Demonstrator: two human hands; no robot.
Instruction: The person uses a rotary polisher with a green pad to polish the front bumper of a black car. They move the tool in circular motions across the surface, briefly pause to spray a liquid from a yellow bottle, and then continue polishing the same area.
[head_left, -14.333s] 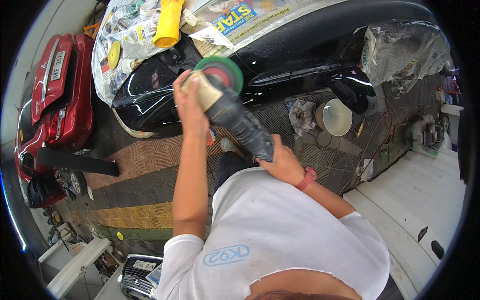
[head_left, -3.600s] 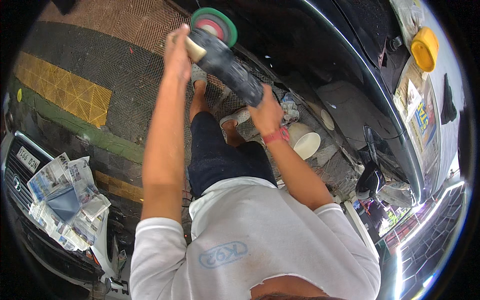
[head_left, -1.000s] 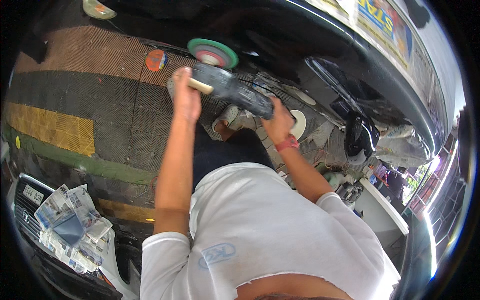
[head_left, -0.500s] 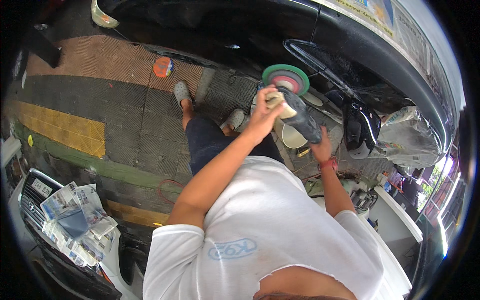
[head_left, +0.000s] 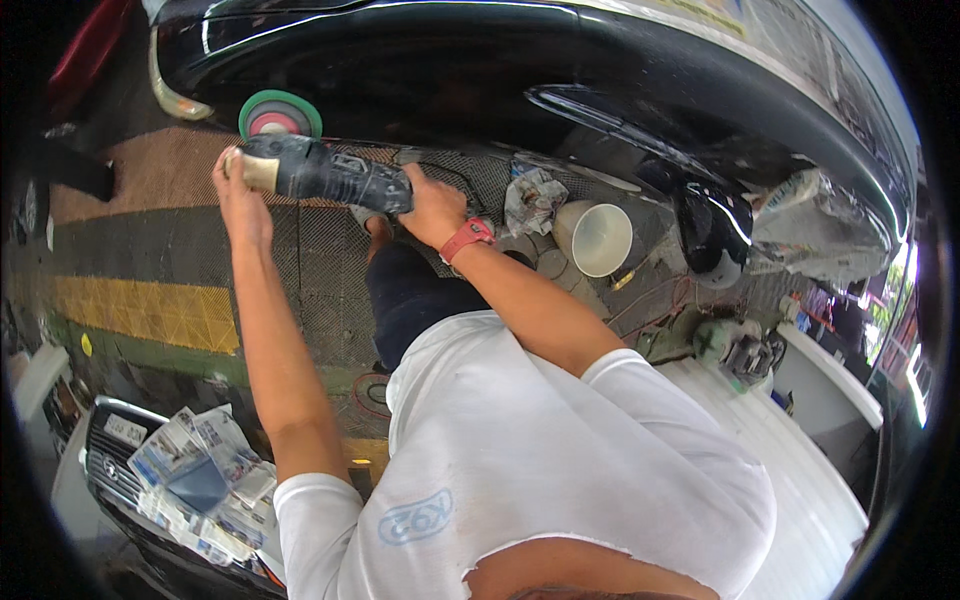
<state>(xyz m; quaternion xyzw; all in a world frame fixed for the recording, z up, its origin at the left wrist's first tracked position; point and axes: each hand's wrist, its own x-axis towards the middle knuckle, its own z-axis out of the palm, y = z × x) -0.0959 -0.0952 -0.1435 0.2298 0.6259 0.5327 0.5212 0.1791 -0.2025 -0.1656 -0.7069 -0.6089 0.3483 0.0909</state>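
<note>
Both of my hands are closed on a black rotary polisher [head_left: 335, 175], held level across my body. My left hand [head_left: 243, 205] wraps the beige front end of it. My right hand [head_left: 435, 208], with a red watch at the wrist, grips the rear of the body. The green-rimmed round pad [head_left: 310, 115] rests against or very close to the lower side of a glossy black car panel [head_left: 400, 75]; I cannot tell whether it touches. The inner face of the pad is partly hidden by the polisher's head.
A white bucket [head_left: 602, 240] stands on the floor beside crumpled newspaper [head_left: 535, 200]. A thin red hose [head_left: 660, 315] lies near it. Behind at the lower left is another car, with newspaper sheets [head_left: 205, 470] on its hood. Plastic sheeting [head_left: 830, 240] covers part of the black car.
The polisher has swung far left along the car panel and turned from a steep slant to nearly level. Both hands moved left with it, keeping their grip, and my body shifted too.
</note>
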